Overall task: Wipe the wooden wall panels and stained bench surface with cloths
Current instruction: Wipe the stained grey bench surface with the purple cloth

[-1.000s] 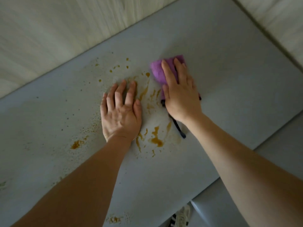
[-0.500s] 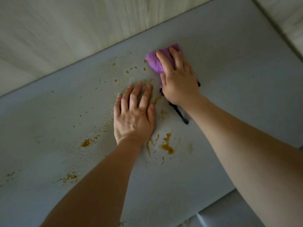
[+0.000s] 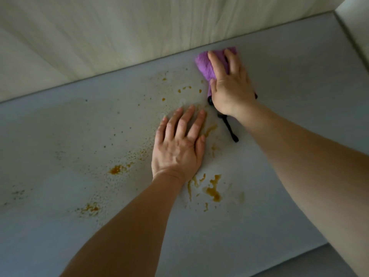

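Two hands on stained grey bench (image 3: 279, 96), right hand (image 3: 229, 84) fingers flat on purple cloth (image 3: 205, 64), left hand (image 3: 177, 146) fingers spread.

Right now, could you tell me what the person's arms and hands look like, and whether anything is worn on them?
Both forearms are bare as far as the frame shows: no sleeves, gloves, watch or bracelets. The left hand and right hand show no rings on the visible fingers, and the nails look short and unpainted. No markings are visible.
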`<state>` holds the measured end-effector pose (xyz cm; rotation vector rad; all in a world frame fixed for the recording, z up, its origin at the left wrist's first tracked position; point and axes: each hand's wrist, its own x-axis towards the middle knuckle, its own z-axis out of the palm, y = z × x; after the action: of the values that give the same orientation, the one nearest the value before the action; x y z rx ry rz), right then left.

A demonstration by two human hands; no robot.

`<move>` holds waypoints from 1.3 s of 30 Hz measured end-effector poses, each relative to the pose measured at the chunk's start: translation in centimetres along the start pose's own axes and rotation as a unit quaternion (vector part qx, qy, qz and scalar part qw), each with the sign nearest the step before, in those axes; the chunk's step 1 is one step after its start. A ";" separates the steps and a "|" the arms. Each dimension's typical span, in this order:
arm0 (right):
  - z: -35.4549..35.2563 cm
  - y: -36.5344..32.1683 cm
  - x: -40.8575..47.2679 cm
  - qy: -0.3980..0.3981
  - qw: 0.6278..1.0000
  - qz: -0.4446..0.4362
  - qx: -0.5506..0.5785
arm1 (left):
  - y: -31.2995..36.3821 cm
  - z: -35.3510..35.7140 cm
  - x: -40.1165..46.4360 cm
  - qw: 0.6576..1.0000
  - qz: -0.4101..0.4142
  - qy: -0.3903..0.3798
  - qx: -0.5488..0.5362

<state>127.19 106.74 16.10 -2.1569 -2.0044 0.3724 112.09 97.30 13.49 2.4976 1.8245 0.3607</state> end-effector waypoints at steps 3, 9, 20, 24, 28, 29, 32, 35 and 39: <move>0.2 -0.3 0.5 0.002 1.000 -0.001 -0.014 | -0.2 -0.4 0.3 1.000 -0.004 -0.011 0.001; 0.8 -1.1 -1.7 0.043 0.999 -0.014 0.016 | -2.0 -2.8 1.2 0.999 0.013 -0.034 -0.013; 0.1 -1.4 -0.2 0.021 0.997 -0.071 0.008 | -8.5 -3.3 1.1 0.992 -0.097 -0.069 0.036; 0.3 -1.9 4.0 0.025 0.999 0.013 0.023 | -8.8 -2.7 1.1 0.992 -0.098 -0.067 0.037; 1.0 -3.8 1.1 0.057 0.996 -0.061 0.026 | -8.9 -2.6 1.2 0.992 -0.094 -0.070 0.043; 1.1 -3.9 0.4 0.048 0.993 -0.104 0.029 | -8.9 -2.5 1.1 0.993 -0.093 -0.063 0.047; 0.1 -2.8 1.2 0.043 0.982 -0.181 0.017 | -9.0 -2.3 1.1 0.993 -0.090 -0.045 0.056; -0.8 -1.4 3.6 0.066 0.996 -0.064 -0.016 | -8.9 -2.0 1.2 0.995 -0.080 -0.028 0.053; 0.9 -5.9 3.2 0.084 0.996 0.030 -0.012 | -9.1 -1.5 1.2 0.996 -0.073 -0.004 0.053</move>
<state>121.51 110.33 16.80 -2.1862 -1.8676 0.1680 103.60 101.06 13.71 2.4070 2.0588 0.2556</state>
